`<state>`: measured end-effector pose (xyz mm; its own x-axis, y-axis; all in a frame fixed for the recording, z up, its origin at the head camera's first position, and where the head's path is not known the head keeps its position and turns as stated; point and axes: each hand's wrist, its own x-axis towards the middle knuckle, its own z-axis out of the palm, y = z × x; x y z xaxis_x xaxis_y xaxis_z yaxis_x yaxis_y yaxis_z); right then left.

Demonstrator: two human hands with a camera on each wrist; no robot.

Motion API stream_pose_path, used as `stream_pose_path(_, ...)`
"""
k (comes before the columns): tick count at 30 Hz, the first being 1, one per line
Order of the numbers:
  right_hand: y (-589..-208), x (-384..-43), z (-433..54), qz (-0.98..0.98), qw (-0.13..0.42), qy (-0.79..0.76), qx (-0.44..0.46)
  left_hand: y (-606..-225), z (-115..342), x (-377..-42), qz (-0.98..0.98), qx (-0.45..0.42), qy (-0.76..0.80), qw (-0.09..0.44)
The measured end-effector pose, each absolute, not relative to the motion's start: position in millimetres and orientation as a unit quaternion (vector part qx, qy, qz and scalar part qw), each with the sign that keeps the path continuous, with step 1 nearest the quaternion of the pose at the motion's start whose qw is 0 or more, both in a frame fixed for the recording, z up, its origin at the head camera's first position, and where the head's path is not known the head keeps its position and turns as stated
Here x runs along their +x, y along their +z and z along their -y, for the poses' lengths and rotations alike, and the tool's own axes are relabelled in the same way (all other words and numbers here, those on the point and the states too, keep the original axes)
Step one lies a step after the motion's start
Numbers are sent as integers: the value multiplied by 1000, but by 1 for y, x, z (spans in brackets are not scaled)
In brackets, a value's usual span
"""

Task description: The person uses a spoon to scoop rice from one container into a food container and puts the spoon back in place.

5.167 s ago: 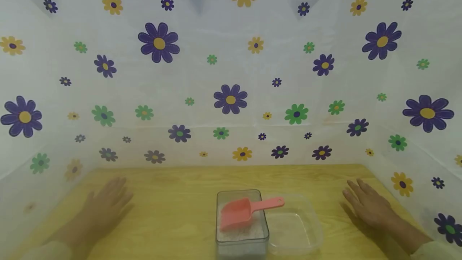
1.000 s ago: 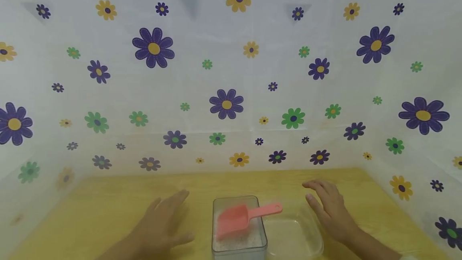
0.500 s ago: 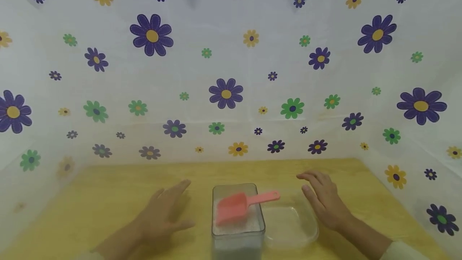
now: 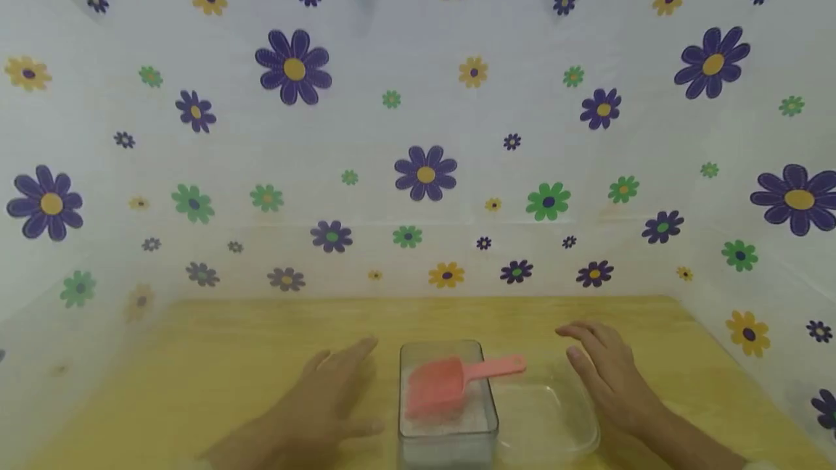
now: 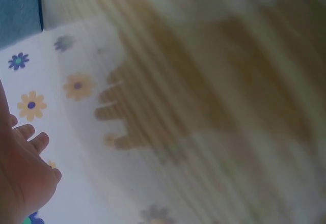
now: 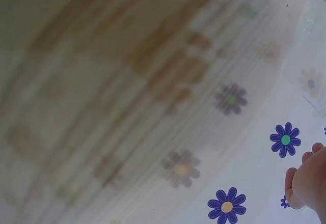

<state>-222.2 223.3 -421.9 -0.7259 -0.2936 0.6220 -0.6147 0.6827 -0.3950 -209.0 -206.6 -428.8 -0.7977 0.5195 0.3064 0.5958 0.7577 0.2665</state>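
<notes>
A pink scoop lies in the clear rectangular container, on the white grainy contents, its handle jutting over the right rim. Beside it on the right sits a low clear plastic tub with rounded corners. To the left of the container is my left hand, empty, fingers extended and thumb apart; the left wrist view shows part of this hand at the edge. My right hand is at the tub's right side, empty, with loosely bent fingers; the right wrist view catches part of this hand.
The wood-grain table is glossy and mirrors both hands in the wrist views. A white curtain printed with purple, yellow and green flowers encloses the back and both sides.
Both hands have come inward from the table's sides toward the containers since the oldest frame. In the last half second, the left hand has drawn slightly nearer the container. The scoop stays put.
</notes>
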Motion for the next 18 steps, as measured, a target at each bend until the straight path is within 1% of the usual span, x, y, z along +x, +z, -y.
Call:
stream_pose_path(4,-417,-231,-229,880,263,299,260,-422,196,-215,923,-315,-191,114)
stream_pose_path(8,-412,-236,-227,880,259,301,260,-411,194,-217,919,-321,-220,59)
stream_pose_path(11,-407,-236,-227,881,258,305,254,-407,190,-220,901,-333,-279,15)
stream_pose_path(13,-408,-233,-226,881,257,303,256,-409,189,-217,881,-355,-314,1)
stream_pose_path(14,-409,-231,-225,880,259,302,259,-410,188,-214,872,-363,-329,-1)
stream_pose_path(18,-411,-227,-217,873,274,300,272,-412,184,-200,855,-380,-352,20)
